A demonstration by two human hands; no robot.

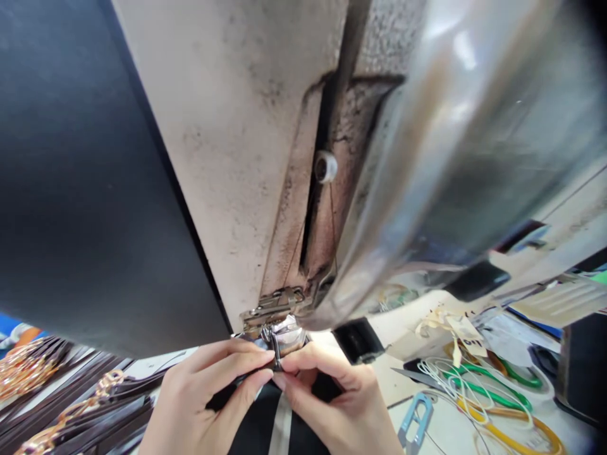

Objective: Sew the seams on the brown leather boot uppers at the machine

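- Pinching 1 dark piece by the machine: left hand, right hand.
- Seemingly unfinished: that piece.
- Strips left of the machine: done or undone, unclear.

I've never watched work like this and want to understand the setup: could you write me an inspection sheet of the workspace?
Surface: pale worktop, partly covered at right.
Job's things: small dark piece held close to the sewing machine's metal foot area; exact shape unclear.
Clutter: light-blue tool, green handles, yellow handle, paper tag at right; dark straps and gold-coloured metal parts at left.
Grippers: bare left hand and right hand, fingers pinching the piece.
Cables: white cord, loosely looped, at right; its use unclear.
Surroundings: large dark panel at left.
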